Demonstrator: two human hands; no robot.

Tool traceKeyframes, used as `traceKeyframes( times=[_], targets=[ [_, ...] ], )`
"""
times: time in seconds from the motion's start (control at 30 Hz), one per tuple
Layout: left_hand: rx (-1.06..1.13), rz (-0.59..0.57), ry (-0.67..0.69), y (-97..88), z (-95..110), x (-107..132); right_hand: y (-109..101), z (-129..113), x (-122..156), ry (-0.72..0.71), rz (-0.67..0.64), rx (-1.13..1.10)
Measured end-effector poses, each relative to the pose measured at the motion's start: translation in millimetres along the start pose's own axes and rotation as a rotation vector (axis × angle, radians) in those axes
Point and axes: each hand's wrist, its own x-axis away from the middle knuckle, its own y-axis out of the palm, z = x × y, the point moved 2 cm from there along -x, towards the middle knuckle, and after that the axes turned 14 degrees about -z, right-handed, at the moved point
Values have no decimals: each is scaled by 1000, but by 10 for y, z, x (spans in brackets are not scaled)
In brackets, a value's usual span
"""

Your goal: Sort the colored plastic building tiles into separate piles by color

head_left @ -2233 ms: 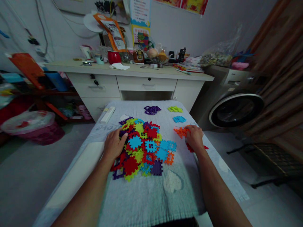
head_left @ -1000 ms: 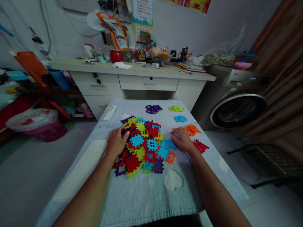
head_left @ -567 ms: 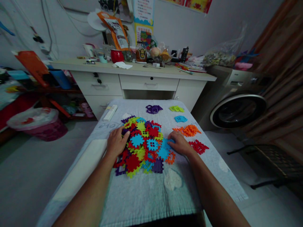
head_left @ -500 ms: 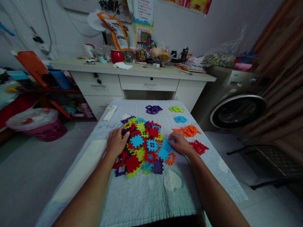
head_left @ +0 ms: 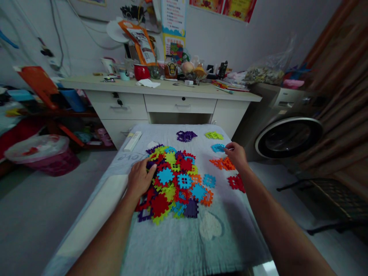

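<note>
A mixed heap of interlocking plastic tiles in red, blue, yellow-green, purple and orange lies on the cloth-covered table. My left hand rests at the heap's left edge, thumb apart from the fingers, gripping nothing visible. Farther right, my right hand has its thumb and fingertips pinched at a small group of blue tiles; a blue tile appears to be at the fingertips, partly hidden. Orange tiles and red tiles lie below that hand. Beyond it are yellow-green tiles and purple tiles.
A white stick-like box lies at the table's far left. Behind stands a white desk crowded with jars, cups and papers. A washing machine is at the right, near a dark woven seat. A pink bin stands left.
My right hand has moved from the heap's right edge, away and rightward to the blue group. A blue tile with holes now shows where it was. My left hand stays on the heap.
</note>
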Motion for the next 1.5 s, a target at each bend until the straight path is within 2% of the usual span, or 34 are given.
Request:
traceKeyframes(
  times=[0.17, 0.33, 0.43, 0.57, 0.67, 0.87, 1.03, 1.17, 1.37, 1.5],
  targets=[
    [5, -3, -7, -7, 6, -1, -146, 147, -454, 112, 87, 314],
    [8, -3, 0, -21, 14, -1, -109, 294, -655, 252, 126, 438],
    [10, 3, -1, -21, 13, -1, -52, 343, -696, 278, 81, 498],
    [5, -7, -6, -19, 14, -4, 1, 349, -692, 227, -68, 534],
    [3, -12, -7, -13, 10, -6, -21, 333, -640, 174, -162, 538],
    [-7, -9, -7, 8, -12, -7, -83, 273, -477, 101, -202, 533],
    [-7, 4, -8, 10, -15, -12, -42, 123, -379, 16, -378, 618],
    [-1, 4, -10, -1, 1, -9, -40, -2, -207, -59, -396, 642],
    [0, 13, 8, -1, -3, -3, 193, -53, 251, -153, -486, 756],
    [-5, 14, 1, 12, -17, -7, 337, -13, 405, -211, -493, 804]
  ],
)
